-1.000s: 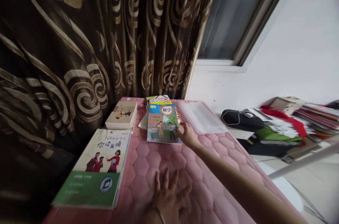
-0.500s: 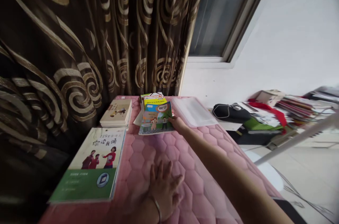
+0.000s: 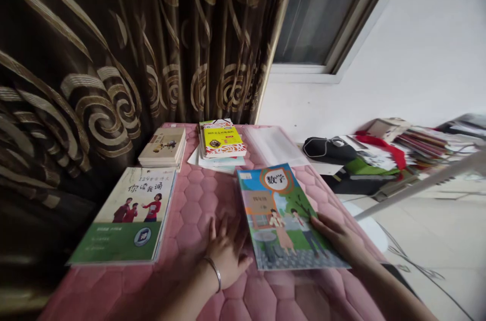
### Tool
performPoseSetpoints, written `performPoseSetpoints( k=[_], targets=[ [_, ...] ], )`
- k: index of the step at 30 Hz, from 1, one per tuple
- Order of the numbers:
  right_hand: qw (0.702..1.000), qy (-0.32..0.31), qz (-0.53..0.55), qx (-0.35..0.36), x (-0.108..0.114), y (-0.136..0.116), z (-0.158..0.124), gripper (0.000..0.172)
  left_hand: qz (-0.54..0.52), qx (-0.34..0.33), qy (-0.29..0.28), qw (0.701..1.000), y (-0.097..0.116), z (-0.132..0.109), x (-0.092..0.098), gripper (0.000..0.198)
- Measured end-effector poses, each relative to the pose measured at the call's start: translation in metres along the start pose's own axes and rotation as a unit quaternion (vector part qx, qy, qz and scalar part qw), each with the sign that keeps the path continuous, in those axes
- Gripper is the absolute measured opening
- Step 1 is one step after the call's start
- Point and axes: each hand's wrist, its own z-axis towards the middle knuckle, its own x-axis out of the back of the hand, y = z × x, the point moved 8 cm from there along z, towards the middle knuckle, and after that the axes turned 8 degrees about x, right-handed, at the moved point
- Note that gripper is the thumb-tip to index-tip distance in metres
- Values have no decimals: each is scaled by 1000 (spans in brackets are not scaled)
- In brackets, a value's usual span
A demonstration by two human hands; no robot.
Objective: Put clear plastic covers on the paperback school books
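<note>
My right hand [image 3: 339, 238] grips the right edge of a colourful maths textbook [image 3: 285, 217], which lies close to me on the pink quilted table [image 3: 197, 199]. Beside the book's left edge, my left hand [image 3: 224, 250] rests flat on the quilt with fingers spread, a thin bangle on the wrist. A stack topped by a yellow book [image 3: 222, 141] stands at the far middle. A green-and-white reading book [image 3: 129, 217] lies at the near left.
A small pile of beige books [image 3: 163, 146] sits at the far left by the dark patterned curtain [image 3: 114, 57]. A clear plastic folder [image 3: 275, 145] lies at the far right. Beyond the table's right edge, a cluttered surface holds a black bag [image 3: 328, 149], red cloth and stacked papers.
My right hand has pulled the maths textbook off the far stack and drawn it toward me to the near right. The yellow book now tops that stack. My left hand stayed put.
</note>
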Motion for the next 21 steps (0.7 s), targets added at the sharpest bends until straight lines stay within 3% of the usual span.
performPoseSetpoints(
  k=[4,10,15,21],
  targets=[
    [998,-47,33,-30,-21,31,-10,49,13,2,-5,1000,-3,1,-3,71],
    [996,-56,-74,11,-27,39,2,48,-11,19,-42,999,-3,0,10,78],
    [990,-26,-137,22,-27,38,2,48,-21,33,-106,994,1,-2,21,88],
    [997,12,-79,6,-25,44,-4,56,-23,14,-116,993,-1,-1,18,93]
  ],
)
